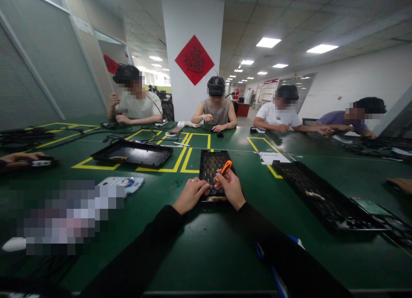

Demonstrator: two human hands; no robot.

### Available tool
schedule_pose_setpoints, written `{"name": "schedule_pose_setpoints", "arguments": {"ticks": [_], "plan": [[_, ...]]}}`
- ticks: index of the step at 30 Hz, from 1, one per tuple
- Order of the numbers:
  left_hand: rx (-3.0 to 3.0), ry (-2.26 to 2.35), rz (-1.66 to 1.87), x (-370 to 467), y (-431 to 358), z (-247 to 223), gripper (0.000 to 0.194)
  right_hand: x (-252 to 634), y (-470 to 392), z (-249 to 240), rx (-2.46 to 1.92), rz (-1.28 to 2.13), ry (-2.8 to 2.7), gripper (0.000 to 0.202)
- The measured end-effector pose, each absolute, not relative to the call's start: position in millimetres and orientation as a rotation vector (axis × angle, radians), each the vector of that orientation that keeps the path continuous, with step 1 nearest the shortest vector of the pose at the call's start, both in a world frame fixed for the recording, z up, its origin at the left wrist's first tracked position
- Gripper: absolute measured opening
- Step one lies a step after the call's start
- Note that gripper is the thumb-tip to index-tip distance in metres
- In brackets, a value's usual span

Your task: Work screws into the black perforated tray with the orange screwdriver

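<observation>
A shallow black plastic case (210, 163) lies lengthwise on the green table in front of me, with many small raised parts inside. My right hand (232, 187) grips an orange-and-black screwdriver (224, 169) over the case's right side. The handle tilts up to the right, and the tip is hidden behind my fingers. My left hand (192, 194) is at the case's near left edge, with its fingers curled together close to my right fingertips. Whether something small is between them cannot be seen.
Another black tray-like case (135, 154) lies to the left, and a long one (325, 199) to the right. A phone in a light case (135, 184) is on the left. Paper (272, 158) and cables lie farther back. Several people sit around the table.
</observation>
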State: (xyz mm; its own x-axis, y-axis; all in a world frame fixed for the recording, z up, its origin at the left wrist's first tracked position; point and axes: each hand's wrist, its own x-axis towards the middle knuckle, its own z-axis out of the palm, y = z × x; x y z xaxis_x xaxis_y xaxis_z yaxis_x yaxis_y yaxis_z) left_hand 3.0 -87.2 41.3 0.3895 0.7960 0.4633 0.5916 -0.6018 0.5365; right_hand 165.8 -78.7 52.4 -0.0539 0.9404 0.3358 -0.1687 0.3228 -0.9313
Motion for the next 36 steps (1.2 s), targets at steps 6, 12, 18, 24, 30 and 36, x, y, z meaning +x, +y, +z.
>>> {"name": "schedule_pose_setpoints", "arguments": {"ticks": [6,12,18,24,30,36], "plan": [[2.37,1.213,1.012,3.4,-88.7,43.7,0.038,166.4,-79.2,51.9,-0.802,1.068,-1.299,0.03],[2.359,1.223,1.027,3.3,-87.5,42.8,0.037,165.9,-80.4,53.4,-0.804,1.081,-1.284,0.03],[2.355,1.213,1.045,3.1,-86.7,41.8,0.034,165.4,-81.3,54.9,-0.803,1.089,-1.284,0.031],[2.34,1.19,1.061,2.5,-84.8,39.8,0.027,165.8,-82.9,56.0,-0.783,1.077,-1.311,0.03],[2.334,1.161,1.085,1.1,-82.3,37.5,0.024,167.7,-82.4,55.5,-0.781,1.047,-1.365,0.029],[2.329,1.172,1.074,1.7,-84.0,38.1,0.028,167.0,-83.1,56.4,-0.772,1.05,-1.327,0.029]]}}
